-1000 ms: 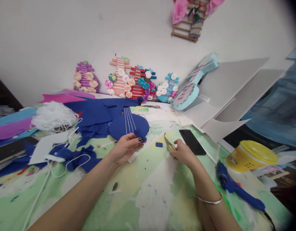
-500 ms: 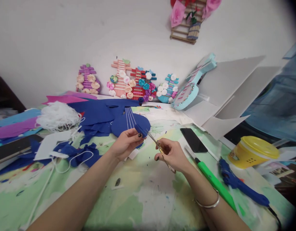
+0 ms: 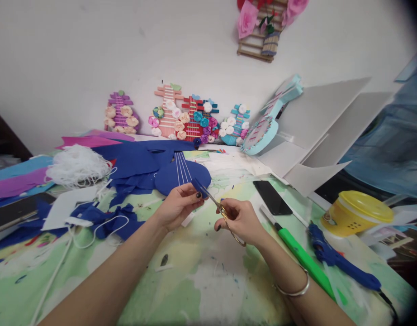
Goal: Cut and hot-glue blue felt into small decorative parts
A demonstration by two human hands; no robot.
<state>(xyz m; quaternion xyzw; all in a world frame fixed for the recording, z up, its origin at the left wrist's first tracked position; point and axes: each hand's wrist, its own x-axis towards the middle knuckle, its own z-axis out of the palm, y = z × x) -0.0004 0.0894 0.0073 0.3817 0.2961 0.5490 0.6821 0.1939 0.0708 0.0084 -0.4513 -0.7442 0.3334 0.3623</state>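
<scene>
Between thumb and fingers, my left hand (image 3: 181,206) pinches a small blue paper or felt piece (image 3: 196,184). My right hand (image 3: 240,219) is closed around gold-handled scissors (image 3: 225,216), whose silver blades meet the edge of that piece. Whether the blades are parted is hard to make out. Just beyond my hands lies a blue guitar-shaped craft (image 3: 168,176) with white strings across its body. Blue scraps (image 3: 115,224) lie left of my left hand, and a white paper bit (image 3: 188,220) sits just under it.
To the right lie a black phone (image 3: 272,197), a green cutter (image 3: 306,258), a blue glue gun (image 3: 344,262) and a yellow tub (image 3: 357,213). White yarn (image 3: 78,166) and blue sheets (image 3: 130,158) are at left. Decorated small guitars (image 3: 168,111) lean along the wall.
Blue piece and scissors have shifted slightly, and a bit of blue now shows by my right fingers. The whole view has drifted a little; both hands keep their holds.
</scene>
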